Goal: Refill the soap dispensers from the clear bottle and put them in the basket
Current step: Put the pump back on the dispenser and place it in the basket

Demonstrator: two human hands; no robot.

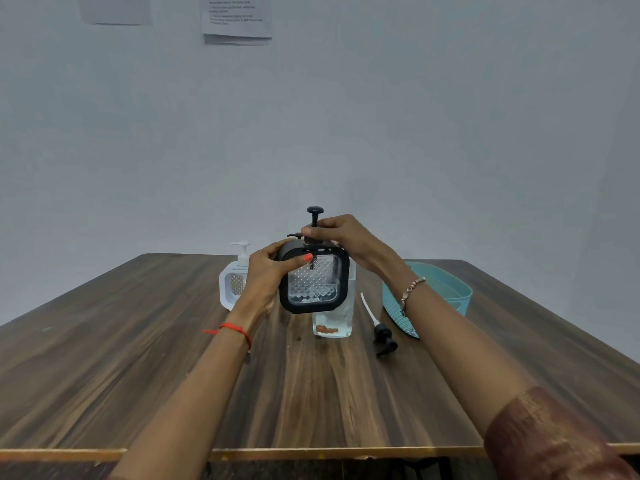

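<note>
Clear bottle (333, 318) behind (raised) black dispenser (313, 282)

From my seat this reads as a plain office or test room set up for recording, not a lived-in home. I see a bare, pale grey-blue wall (415, 116) with no shelves or furnishings on it, only two printed sheets (237, 19) taped up high; the text looks like a numbered list, though it is too blurred for me to read. A dark wood-grain laminate table (138, 375) with a chipped, light edge strip is pushed up against that wall. On it only a few bathroom items are laid out, such as a teal plastic basket (460, 299).
</note>
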